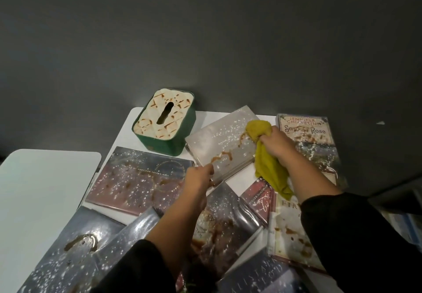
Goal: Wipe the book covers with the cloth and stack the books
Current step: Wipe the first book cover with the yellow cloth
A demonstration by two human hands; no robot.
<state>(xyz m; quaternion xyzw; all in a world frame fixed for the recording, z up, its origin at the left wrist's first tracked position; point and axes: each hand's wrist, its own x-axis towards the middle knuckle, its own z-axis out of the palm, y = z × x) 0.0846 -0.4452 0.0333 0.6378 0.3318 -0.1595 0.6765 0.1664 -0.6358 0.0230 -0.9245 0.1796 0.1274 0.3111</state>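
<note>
A grey book [222,143] lies at an angle in the middle of the white table [124,133], its cover marked with white specks and a brown smear. My left hand [198,178] grips its near corner. My right hand [277,143] is closed on a yellow cloth [266,155], whose bunched top presses on the book's far right corner while the rest hangs down. Several other soiled books lie flat around: a pinkish one [139,181] on the left, a "Sonoma Rose" book [307,133] on the right, and darker ones near me.
A green tissue box [165,121] with a stained cream lid stands at the back left of the table, touching the grey book's corner. A second white table [43,192] stands to the left across a narrow gap. A dark wall rises behind.
</note>
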